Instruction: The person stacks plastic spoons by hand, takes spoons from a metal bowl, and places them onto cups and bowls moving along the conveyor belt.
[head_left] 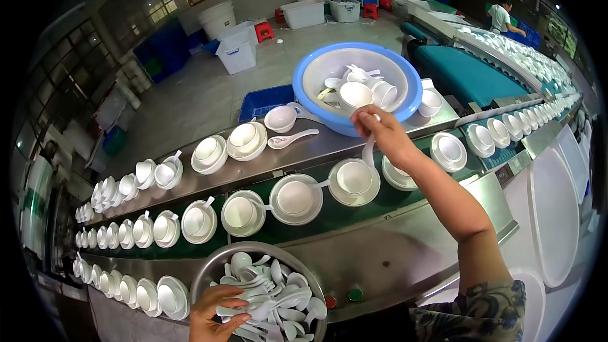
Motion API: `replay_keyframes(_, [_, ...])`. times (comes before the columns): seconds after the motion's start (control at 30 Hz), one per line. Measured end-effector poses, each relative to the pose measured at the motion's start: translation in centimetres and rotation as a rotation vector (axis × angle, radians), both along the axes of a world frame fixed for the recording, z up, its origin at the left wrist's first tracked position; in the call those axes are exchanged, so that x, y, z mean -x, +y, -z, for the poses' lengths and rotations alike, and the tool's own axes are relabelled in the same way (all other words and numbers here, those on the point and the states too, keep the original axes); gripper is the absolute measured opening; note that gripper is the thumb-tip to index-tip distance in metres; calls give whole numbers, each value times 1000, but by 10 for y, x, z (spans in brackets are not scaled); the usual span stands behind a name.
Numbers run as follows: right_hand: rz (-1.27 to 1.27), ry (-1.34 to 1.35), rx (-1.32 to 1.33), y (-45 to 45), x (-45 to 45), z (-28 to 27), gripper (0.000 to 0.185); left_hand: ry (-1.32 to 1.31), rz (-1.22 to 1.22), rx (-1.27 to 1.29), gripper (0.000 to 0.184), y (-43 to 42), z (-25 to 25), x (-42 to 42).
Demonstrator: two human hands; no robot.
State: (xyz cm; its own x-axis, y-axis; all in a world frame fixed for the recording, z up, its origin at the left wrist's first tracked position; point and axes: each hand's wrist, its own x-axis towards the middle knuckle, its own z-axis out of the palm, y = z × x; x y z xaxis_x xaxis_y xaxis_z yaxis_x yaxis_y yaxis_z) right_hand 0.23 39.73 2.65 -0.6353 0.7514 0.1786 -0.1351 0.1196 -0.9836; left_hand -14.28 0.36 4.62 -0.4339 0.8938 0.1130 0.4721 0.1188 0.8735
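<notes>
My right hand (384, 132) is closed around a white soup spoon (369, 152), which hangs above the green conveyor belt, beside a stacked bowl set (354, 178). Just behind this hand stands a blue-rimmed basin (410, 98) with white cups and spoons in it. At the lower left, my left hand (218, 314) reaches over the edge of a round metal bowl (201, 272) heaped with white spoons. Its thumb and fingers pinch one white spoon (254, 311) at the handle end. Several bowl sets on the belt have a spoon tucked in them.
White bowl sets line the green belt (288, 234) and the steel ledges along both sides. A loose spoon (292, 139) lies on the far ledge, beside a small bowl (280, 118). Red and green buttons (355, 294) sit at the near edge. A co-worker (501, 19) stands far right.
</notes>
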Motion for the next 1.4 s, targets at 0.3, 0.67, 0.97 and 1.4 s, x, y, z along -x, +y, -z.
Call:
replay_keyframes(0.3, [-56, -219, -134, -4, 37, 2, 18, 180, 40, -26, 32, -11, 0, 4])
replay_keyframes(0.67, [-202, -227, 332, -11, 73, 84, 30, 292, -268, 28, 31, -20, -10, -7])
replay_keyframes(0.97, [-565, 29, -982, -154, 20, -20, 21, 193, -185, 59, 22, -25, -20, -5])
replay_keyframes(1.4, [-444, -403, -1385, -238, 59, -5, 12, 118, 175, 19, 44, -21, -30, 63])
